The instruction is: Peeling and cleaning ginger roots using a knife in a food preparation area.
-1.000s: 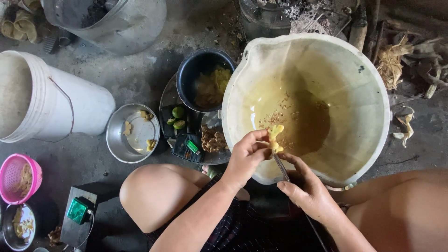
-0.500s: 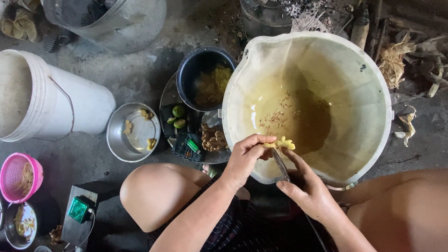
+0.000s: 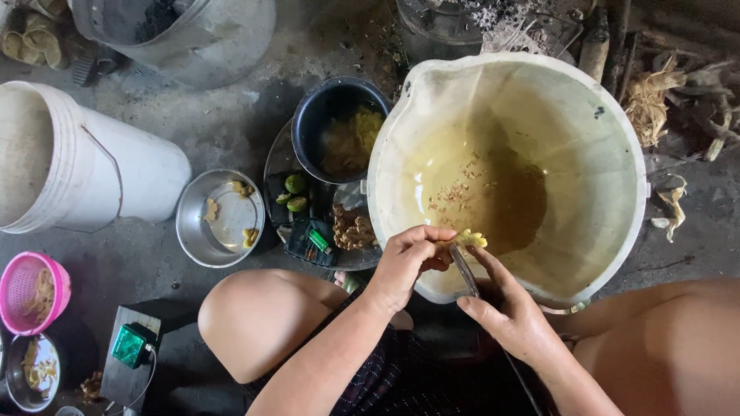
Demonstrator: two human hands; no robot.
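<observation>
Two bare hands work over the near rim of a large pale basin (image 3: pixel 617 154) holding yellowish liquid. Left hand (image 3: pixel 405 266): fingers pinch a small yellow piece of root (image 3: pixel 470 239), held just above the liquid at the basin's near edge. Right hand (image 3: pixel 512 316): fingers closed round a knife (image 3: pixel 462 270), its blade touching the yellow piece. Left of the basin sit a dark pot (image 3: pixel 320 115) with yellow shavings, a steel bowl (image 3: pixel 193 231) and a white bucket (image 3: pixel 139 173), all on the concrete floor.
</observation>
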